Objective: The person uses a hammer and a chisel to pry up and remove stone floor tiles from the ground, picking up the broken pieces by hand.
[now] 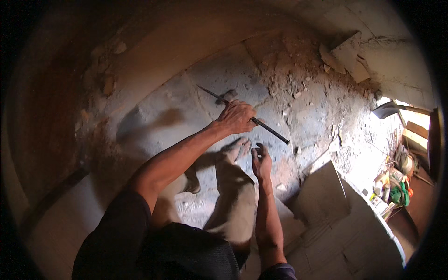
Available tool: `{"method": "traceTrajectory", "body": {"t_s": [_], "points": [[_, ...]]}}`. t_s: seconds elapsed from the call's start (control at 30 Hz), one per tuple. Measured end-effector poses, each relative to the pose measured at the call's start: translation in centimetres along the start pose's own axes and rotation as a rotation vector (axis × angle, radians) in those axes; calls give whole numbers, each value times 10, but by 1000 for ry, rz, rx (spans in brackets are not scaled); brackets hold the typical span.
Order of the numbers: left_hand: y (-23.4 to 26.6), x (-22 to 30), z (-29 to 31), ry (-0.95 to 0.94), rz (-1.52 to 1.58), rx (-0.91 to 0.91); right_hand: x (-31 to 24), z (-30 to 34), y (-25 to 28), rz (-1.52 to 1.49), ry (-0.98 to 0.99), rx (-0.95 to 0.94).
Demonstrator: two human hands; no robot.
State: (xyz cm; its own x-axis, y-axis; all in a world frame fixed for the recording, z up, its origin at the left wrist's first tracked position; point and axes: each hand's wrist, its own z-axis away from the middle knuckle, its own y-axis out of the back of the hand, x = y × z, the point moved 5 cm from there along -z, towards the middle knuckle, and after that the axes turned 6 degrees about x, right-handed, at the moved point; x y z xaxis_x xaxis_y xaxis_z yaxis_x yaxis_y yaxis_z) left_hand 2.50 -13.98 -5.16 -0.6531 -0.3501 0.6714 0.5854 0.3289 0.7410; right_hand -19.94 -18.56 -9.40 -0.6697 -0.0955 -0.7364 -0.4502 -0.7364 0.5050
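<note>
While reddish dirt (108, 86) lies in shadow at the left side, grey floor (163, 100) extends from it toward the middle. Above this floor is the left hand (237, 116), and its grip is wrapped around a dark, ribbed rod (271, 130). The rod is slanted, with one end pointing to the upper left and the other to the lower right. Just below this hand, a foot (235, 148) is visible on the floor. To the right of the foot is the right hand (262, 161); its grip is relaxed, with fingers curved and held apart, near the rod but separate from it. Farther right, rubble (289, 79) is scattered below pale broken slabs (349, 53). At the far right, a green bundle (399, 193) lies among mixed objects.
</note>
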Motion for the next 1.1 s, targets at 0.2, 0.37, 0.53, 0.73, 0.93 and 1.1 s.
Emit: {"method": "traceTrajectory", "body": {"t_s": [0.2, 0.37, 0.53, 0.73, 0.93, 1.1], "points": [[-80, -121, -99, -70, -79, 41, 77, -144, -105, 428, 346, -125], [-132, -221, -131, -206, -88, 151, 150, -185, -163, 522, 373, -93], [-167, -236, -151, -343, -106, 149, 153, -176, -173, 691, 419, -18], [-183, -242, -145, -449, -88, 209, 137, -144, -167, 210, 304, -77], [-181, -219, -168, -365, -177, -79, 180, -86, -150, -435, -176, 65], [-199, -224, -184, -329, -321, -140, 187, -67, -114, -739, -138, 424]]}}
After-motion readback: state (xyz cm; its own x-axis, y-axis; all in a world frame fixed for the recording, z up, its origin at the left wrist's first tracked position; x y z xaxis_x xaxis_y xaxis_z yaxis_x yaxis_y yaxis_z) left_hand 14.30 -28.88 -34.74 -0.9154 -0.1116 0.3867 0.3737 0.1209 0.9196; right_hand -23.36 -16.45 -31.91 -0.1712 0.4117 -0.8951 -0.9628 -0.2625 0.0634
